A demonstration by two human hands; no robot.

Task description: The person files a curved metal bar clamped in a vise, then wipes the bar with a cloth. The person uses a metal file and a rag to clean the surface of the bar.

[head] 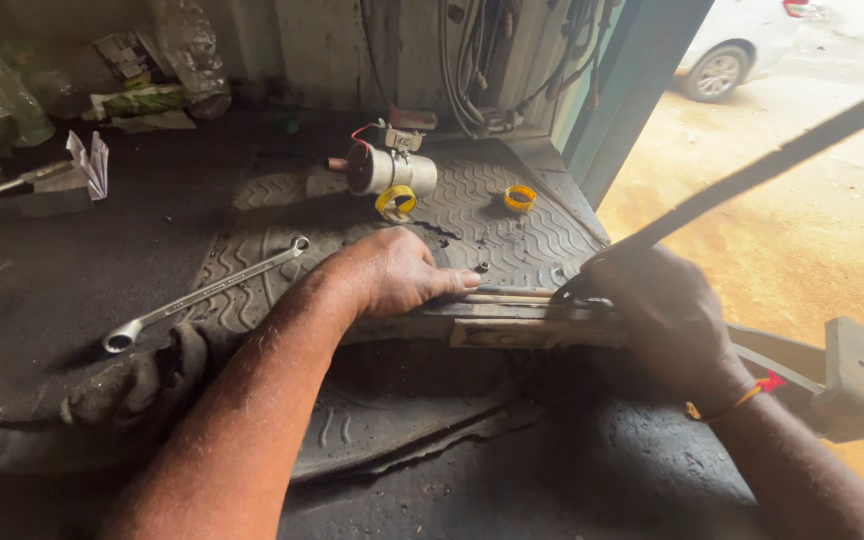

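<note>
My left hand (pixel 392 272) lies palm down on a long flat metal bar (pixel 512 318) that rests across the ribbed black rubber mat (pixel 497 240), fingers pressing its left part. My right hand (pixel 662 312) is closed around the near end of a dark strap-like blade (pixel 752 175) that rises toward the upper right, and it sits over the bar's right part. A grey bracket (pixel 852 375) is fixed to the bar's far right end, beyond my wrist. What lies under my right palm is hidden.
A combination wrench (pixel 202 293) lies left of my left forearm. A silver cylindrical coil with wires (pixel 390 168), and two yellow rings (pixel 395 202) (pixel 519 198) sit at the back. A dark rag (pixel 142 385), plastic bottles (pixel 192 50) and the bench's right edge are nearby.
</note>
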